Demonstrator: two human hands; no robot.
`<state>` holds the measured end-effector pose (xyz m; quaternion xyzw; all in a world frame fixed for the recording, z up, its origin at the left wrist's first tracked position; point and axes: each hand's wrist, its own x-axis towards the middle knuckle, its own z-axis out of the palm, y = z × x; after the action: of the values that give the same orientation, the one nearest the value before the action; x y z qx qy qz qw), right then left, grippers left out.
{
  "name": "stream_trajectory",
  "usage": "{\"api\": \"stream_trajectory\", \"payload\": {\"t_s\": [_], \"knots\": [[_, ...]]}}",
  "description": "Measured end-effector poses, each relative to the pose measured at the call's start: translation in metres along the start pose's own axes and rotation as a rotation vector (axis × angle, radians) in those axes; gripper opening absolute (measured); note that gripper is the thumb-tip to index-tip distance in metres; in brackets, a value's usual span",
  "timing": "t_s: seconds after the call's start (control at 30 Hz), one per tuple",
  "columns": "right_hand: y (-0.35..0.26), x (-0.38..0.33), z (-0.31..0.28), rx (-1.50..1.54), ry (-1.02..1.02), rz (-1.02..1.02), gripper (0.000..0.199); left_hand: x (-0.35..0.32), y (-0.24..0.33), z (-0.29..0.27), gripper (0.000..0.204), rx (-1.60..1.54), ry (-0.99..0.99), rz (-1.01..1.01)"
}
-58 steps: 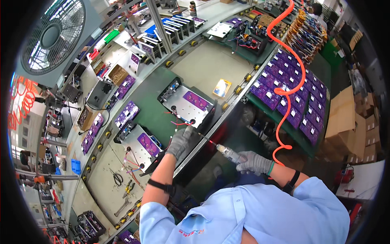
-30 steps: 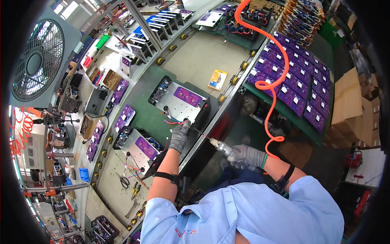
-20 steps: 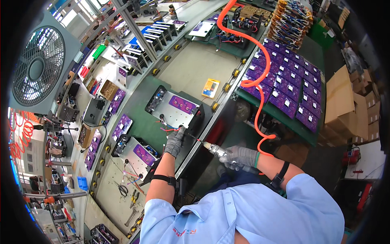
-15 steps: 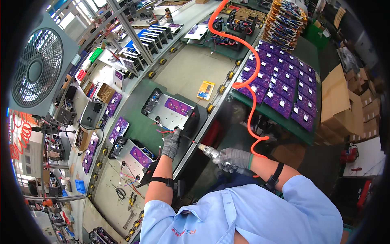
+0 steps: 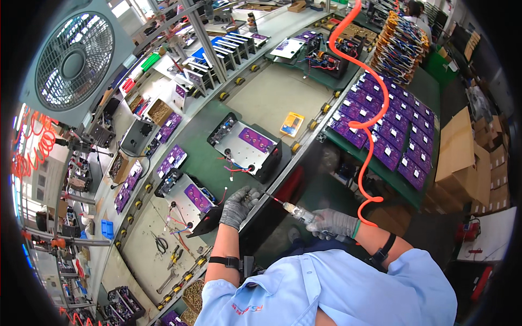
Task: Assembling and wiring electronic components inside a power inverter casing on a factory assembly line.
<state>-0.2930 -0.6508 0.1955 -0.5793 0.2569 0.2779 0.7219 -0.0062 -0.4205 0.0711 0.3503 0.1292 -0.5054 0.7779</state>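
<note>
My gloved right hand (image 5: 334, 224) is wrapped round an air screwdriver (image 5: 299, 213), whose long thin bit points left toward my other hand. An orange coiled hose (image 5: 385, 100) runs down to this tool. Beside the bit's tip, over the bench's metal edge rail, my gloved left hand (image 5: 239, 207) has its fingers curled together; whatever they hold is too small to make out. Just beyond it lies an open metal chassis (image 5: 231, 145) with a purple circuit board (image 5: 256, 140) and loose red and blue wires. A second, similar chassis (image 5: 176, 196) sits nearer, left of my left hand.
Pliers with dark handles (image 5: 160, 244) and a wrench (image 5: 167, 282) lie on the bench at lower left. A yellow box (image 5: 292, 124) sits farther along. Rows of purple boards (image 5: 386, 149) cover a green table at right. A fan (image 5: 73, 65) stands far left.
My left hand has come away from the chassis wires, back to the edge rail near the bit. The screwdriver stays in my right hand. The whole view has shifted.
</note>
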Motion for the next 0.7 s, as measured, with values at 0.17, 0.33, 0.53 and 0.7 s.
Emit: {"api": "stream_trajectory", "payload": {"t_s": [0.17,0.33,0.53,0.7], "knots": [[-0.009,-0.007,0.003,-0.038,0.048,-0.004,0.039,-0.019,-0.002,0.016,0.034,0.076,-0.070,0.036],[-0.017,-0.011,0.007,-0.092,0.033,-0.033,0.041,-0.027,-0.004,0.027,0.026,0.215,0.003,0.134],[-0.035,-0.020,0.009,-0.213,0.019,-0.048,0.043,-0.038,-0.008,0.049,0.024,0.162,-0.085,0.206],[-0.046,-0.014,0.002,-0.275,-0.007,-0.065,0.044,-0.051,-0.006,0.066,0.026,0.063,-0.034,0.167]]}}
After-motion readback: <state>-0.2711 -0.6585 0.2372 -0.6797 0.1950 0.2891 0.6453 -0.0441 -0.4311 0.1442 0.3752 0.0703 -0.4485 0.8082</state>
